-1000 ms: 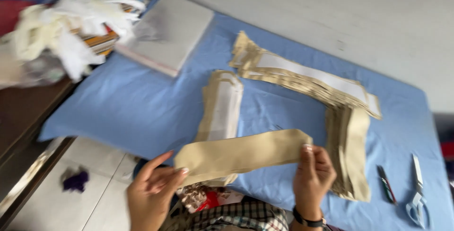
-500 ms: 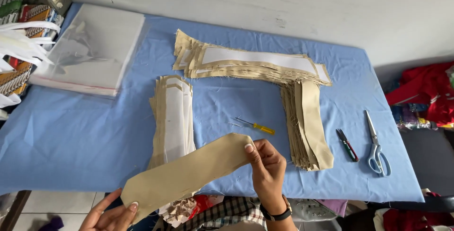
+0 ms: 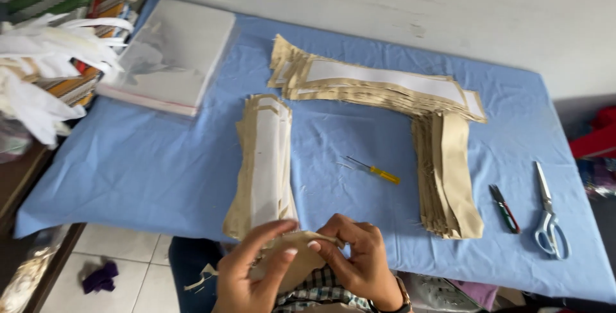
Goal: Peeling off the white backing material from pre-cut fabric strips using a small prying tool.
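Observation:
My left hand (image 3: 251,268) and my right hand (image 3: 357,256) both pinch one tan fabric strip (image 3: 296,255), bunched between them at the near edge of the blue-covered table (image 3: 160,159). Just beyond my hands lies a stack of tan strips with white lining facing up (image 3: 264,162). A second lined stack (image 3: 378,85) lies across the far middle. A plain tan stack (image 3: 447,172) lies to the right.
A small yellow-handled tool (image 3: 375,170) lies mid-table. A dark pen-like tool (image 3: 505,208) and scissors (image 3: 548,213) sit at the right. A flat pile of clear plastic bags (image 3: 170,56) is at the far left, with white cloth scraps (image 3: 38,63) beside it.
The strip was stretched out long between my hands; now both hands have come together and the strip is folded up between them. The view has shifted and steadied.

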